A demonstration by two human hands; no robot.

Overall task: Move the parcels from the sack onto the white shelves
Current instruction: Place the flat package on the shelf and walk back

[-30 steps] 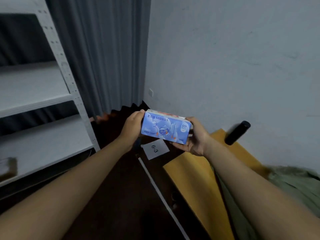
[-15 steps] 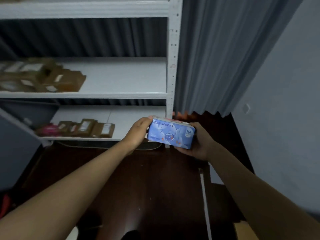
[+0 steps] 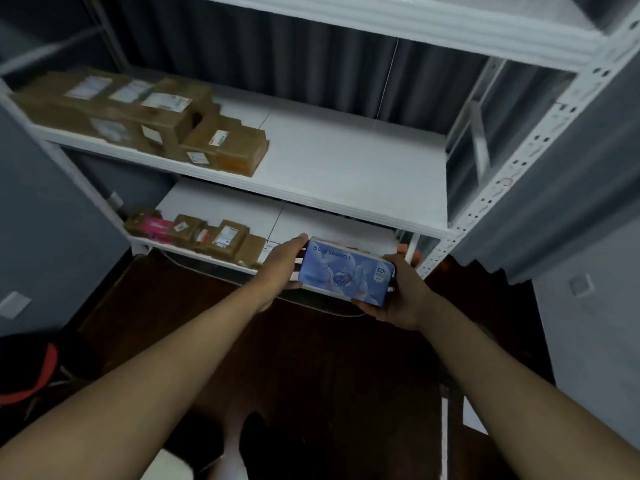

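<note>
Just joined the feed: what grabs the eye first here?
The blue pack, held at its ends by the left hand and right hand, in front of the bottom shelf. Next, brown boxes crowd the left of the middle shelf.

The fingers of the left hand (image 3: 281,265) and right hand (image 3: 404,295) are hidden behind the blue printed rectangular parcel (image 3: 344,272), whose small print is illegible. Labels on the brown cardboard boxes (image 3: 145,114) are blurred. A red-and-black object (image 3: 33,374) is cut off at the left edge, unidentifiable.
</note>
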